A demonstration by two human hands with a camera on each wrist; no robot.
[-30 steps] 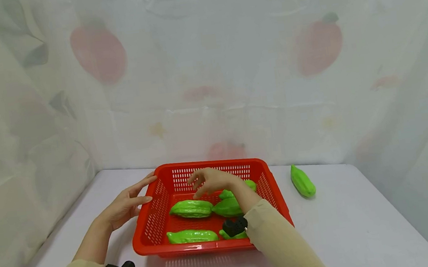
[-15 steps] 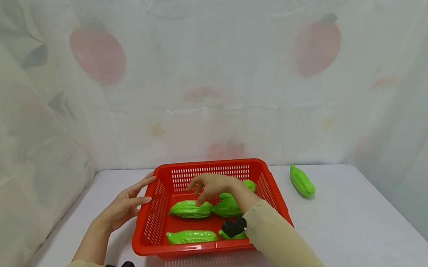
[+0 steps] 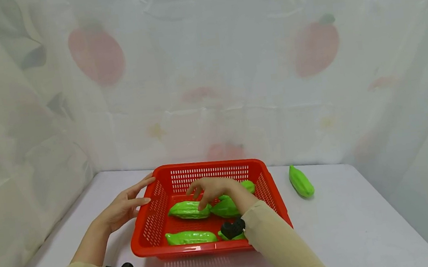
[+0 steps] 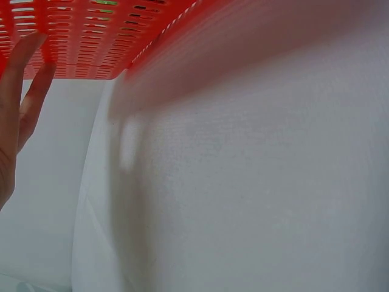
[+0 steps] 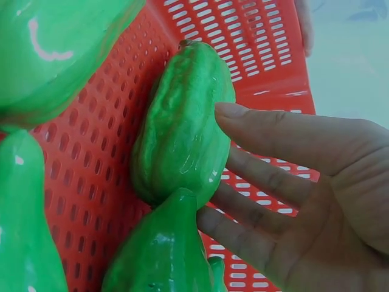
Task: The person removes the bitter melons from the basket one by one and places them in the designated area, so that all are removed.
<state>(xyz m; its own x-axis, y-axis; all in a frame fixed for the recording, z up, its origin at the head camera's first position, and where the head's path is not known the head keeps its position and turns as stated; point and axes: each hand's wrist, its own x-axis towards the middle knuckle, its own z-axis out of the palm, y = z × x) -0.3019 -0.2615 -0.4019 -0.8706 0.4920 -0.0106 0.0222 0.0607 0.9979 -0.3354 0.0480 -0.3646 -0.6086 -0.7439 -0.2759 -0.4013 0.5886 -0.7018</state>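
Note:
A red plastic basket (image 3: 215, 245) with slotted walls holds several green ribbed vegetables that look like bitter melons. My left hand (image 3: 121, 208) rests at the basket's left rim, fingers fairly straight; in the left wrist view its fingertips meet the slotted wall. My right hand (image 3: 214, 188) reaches down inside the basket, thumb and fingers spread. Right below it lies a bumpy bitter melon (image 5: 185, 125); the thumb tip overlaps its side in the right wrist view, and the other fingers extend along the same side. A smoother green one (image 5: 164, 252) lies against its end.
Another bitter melon (image 3: 191, 237) lies along the basket's front wall, and one more (image 3: 248, 186) is toward the back right. Outside the basket, a single bitter melon (image 3: 301, 181) lies on the white table (image 3: 350, 219). A pale printed curtain (image 3: 206, 64) stands behind.
My right hand has lowered onto the bumpy bitter melon, its thumb coming down over the near end. My left hand stays at the rim.

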